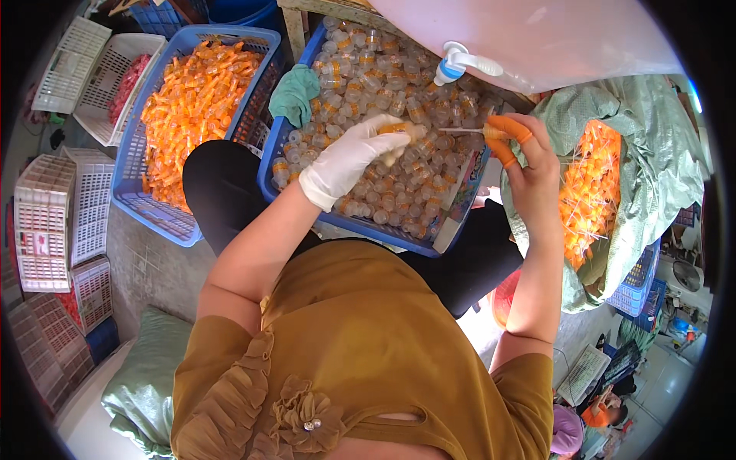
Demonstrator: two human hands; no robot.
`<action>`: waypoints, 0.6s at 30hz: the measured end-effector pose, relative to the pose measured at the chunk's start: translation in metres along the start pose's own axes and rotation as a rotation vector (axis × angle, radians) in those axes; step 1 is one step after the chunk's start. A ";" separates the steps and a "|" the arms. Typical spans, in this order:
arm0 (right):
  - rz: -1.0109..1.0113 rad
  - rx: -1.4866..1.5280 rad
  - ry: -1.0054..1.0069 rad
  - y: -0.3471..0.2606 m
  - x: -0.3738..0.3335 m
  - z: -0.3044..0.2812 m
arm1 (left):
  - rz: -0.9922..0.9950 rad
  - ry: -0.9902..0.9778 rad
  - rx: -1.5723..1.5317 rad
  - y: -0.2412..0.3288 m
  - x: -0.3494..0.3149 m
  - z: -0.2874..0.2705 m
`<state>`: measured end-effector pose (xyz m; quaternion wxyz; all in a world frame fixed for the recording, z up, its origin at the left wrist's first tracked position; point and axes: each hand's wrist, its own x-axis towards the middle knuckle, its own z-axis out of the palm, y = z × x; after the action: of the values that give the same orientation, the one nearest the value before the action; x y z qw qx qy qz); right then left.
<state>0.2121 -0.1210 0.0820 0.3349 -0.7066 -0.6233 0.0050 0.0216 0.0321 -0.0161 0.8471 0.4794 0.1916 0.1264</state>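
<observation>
Head view: small clear plastic bottle (pixel 402 132) is gripped in white-gloved left hand (pixel 349 159) over blue crate of bottles (pixel 285 149); thin orange-capped tube (pixel 468 131) is pinched by right hand (pixel 529 165), evidently aligned for insertion.

The grey floor (pixel 146 264) is carrying a blue basket (pixel 138 201) heaped with orange pieces. Left of that basket, white crates (pixel 65 222) are standing stacked; behind it, two more white crates (pixel 92 73) are sitting; below it, a green sack (pixel 142 379) is lying.
</observation>
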 end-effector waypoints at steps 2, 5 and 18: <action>0.009 0.142 -0.092 -0.008 -0.004 0.000 | -0.097 -0.131 -0.154 0.000 -0.009 0.003; -0.151 0.193 -0.169 -0.023 -0.003 -0.001 | -0.154 -0.281 -0.278 0.005 -0.018 0.012; 0.576 0.983 -0.363 -0.009 -0.038 0.007 | 1.126 0.227 1.231 0.012 -0.030 0.054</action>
<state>0.1928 -0.1514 0.0654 0.4961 -0.5972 -0.3785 0.5040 0.0186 -0.0146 0.0255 0.2203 0.8642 0.0427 0.4504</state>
